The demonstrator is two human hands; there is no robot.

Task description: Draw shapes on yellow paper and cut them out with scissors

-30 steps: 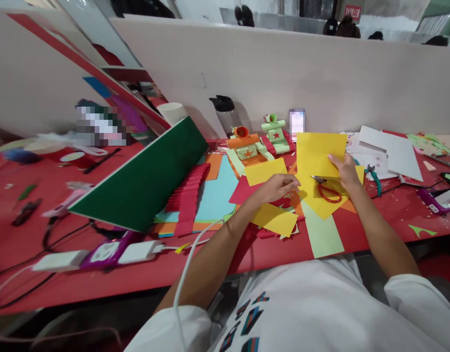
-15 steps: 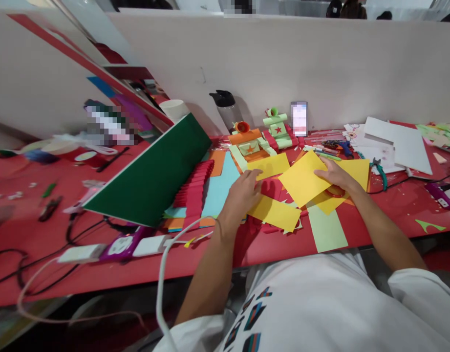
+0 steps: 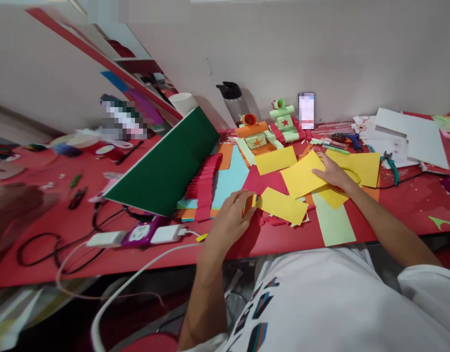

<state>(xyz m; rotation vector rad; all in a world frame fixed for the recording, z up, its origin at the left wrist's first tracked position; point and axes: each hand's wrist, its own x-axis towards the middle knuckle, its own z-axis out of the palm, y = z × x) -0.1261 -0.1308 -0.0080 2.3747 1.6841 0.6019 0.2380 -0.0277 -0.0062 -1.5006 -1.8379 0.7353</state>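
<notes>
My left hand (image 3: 234,217) is closed, its fingers curled round a small yellow-and-orange thing (image 3: 248,204) that is too hidden to name. Its fingertips are beside the left end of a yellow paper strip (image 3: 283,205). With thumb on top, my right hand (image 3: 331,171) grips the right edge of a yellow paper sheet (image 3: 301,175). Under and beside that hand lie more yellow paper (image 3: 369,168) and a yellow ring-like handle (image 3: 353,174). A pale green sheet (image 3: 336,225) is below it. Another yellow piece (image 3: 276,160) rests above red paper (image 3: 267,182).
Two paper figures with stars (image 3: 257,142) (image 3: 284,122) stand behind the papers, near a phone (image 3: 307,111) and a bottle (image 3: 235,102). Left are a green board (image 3: 162,171), pleated red paper (image 3: 206,183) and a power strip (image 3: 140,232). Pliers (image 3: 391,166) lie right. Another person's blurred hand (image 3: 19,210) is far left.
My left hand has moved down toward me from the upper yellow piece and now holds a small thing. My right hand stays on the sheet. A blurred hand has appeared far left.
</notes>
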